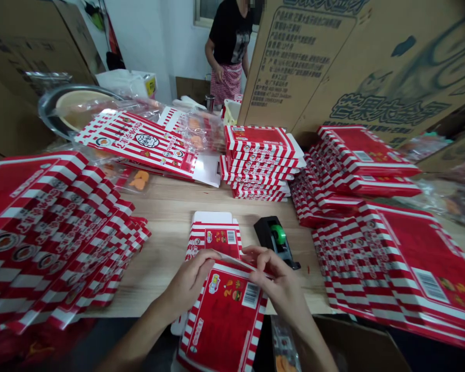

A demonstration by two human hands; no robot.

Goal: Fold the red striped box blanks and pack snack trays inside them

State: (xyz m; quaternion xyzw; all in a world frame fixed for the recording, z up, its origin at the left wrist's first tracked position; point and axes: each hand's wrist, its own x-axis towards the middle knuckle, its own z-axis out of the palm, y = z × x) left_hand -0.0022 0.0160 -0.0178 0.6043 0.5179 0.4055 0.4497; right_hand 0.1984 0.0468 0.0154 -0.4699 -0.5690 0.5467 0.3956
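Observation:
A red-and-white striped carton (220,325) tilts toward me over the table's front edge, its top end facing away. My left hand (194,279) grips its upper left corner, fingers along the end flap. At the upper right corner my right hand (273,271) pinches the flap edge between thumb and fingers. Behind it on the table lies another flat carton (217,237) with a white flap, partly covered by my hands. A black tape dispenser (275,237) with a green roll stands just beyond my right hand.
Stacks of striped cartons stand at left (42,222), at right (395,258) and at the back (259,160). Flat cartons (139,139) and clear bags lie at back left near a metal basin (46,111). A large cardboard box (313,67) rises behind; a person (232,46) stands beyond.

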